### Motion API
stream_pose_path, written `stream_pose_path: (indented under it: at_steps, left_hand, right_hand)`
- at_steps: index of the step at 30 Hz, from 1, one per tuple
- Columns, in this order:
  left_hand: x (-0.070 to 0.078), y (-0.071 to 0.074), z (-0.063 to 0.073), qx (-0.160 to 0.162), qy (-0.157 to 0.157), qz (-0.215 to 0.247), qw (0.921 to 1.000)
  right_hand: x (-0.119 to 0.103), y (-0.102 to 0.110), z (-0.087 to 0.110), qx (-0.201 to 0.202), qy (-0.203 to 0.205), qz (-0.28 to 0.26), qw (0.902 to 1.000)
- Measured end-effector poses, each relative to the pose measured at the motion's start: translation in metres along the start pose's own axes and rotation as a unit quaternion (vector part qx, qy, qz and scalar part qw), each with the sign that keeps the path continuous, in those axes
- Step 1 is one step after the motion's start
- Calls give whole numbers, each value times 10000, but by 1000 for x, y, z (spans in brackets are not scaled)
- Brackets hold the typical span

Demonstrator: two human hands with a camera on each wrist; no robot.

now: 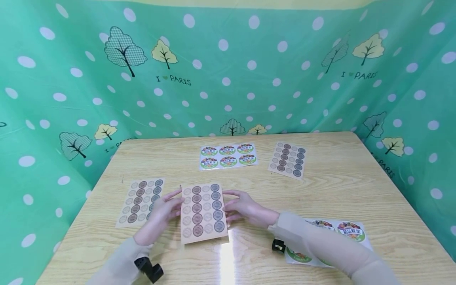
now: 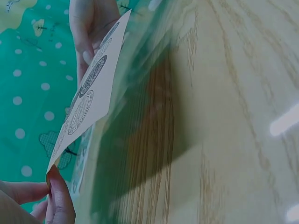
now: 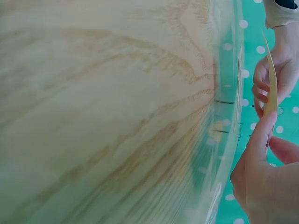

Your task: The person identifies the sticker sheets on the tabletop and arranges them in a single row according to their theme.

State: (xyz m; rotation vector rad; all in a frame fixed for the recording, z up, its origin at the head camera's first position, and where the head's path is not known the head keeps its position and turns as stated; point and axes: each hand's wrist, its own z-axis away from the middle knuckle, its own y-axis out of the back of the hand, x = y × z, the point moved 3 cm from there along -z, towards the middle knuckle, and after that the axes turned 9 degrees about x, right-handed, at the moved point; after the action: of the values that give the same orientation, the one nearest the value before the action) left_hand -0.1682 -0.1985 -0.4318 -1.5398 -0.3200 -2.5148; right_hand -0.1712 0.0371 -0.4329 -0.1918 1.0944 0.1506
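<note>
Between both hands a tan sticker sheet [image 1: 203, 213] printed with columns of round brown and dark stamps is held up off the table. My left hand [image 1: 162, 215] pinches its left edge between thumb and fingers, which the left wrist view shows close to a corner of the sheet [image 2: 100, 88]. On the opposite edge my right hand [image 1: 247, 208] pinches the paper. Seen edge-on in the right wrist view, the sheet [image 3: 272, 88] bows slightly between the two hands.
A similar tan sheet [image 1: 132, 206] lies left, another [image 1: 287, 160] at the back right. One glossy sheet of colourful round labels [image 1: 228, 156] is at the back middle; a second [image 1: 356, 233] lies partly under the right forearm. A green dotted curtain [image 1: 228, 91] hangs behind the wooden table [image 1: 342, 190].
</note>
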Motion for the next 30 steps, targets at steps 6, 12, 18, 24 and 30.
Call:
stream_pose_path:
  at_steps: [6, 12, 18, 24, 30]
  left_hand:
    - [3, 7, -8, 50, 22, -8, 10000]
    - [9, 16, -18, 13, -29, -113, 9999]
    - [13, 25, -28, 5, -165, -460, 9988]
    - [13, 30, -41, 5, -202, -715, 9972]
    - [15, 35, -50, 17, -302, -947, 9950]
  right_hand:
    - [-1, -10, -7, 195, -45, -47, 9998]
    - [0, -20, -18, 216, -52, -128, 9997]
    - [-1, -32, -30, 304, -23, -135, 9994]
    - [-2, -43, -37, 413, 29, -162, 9990]
    - [-2, -53, -43, 562, 71, -192, 9982]
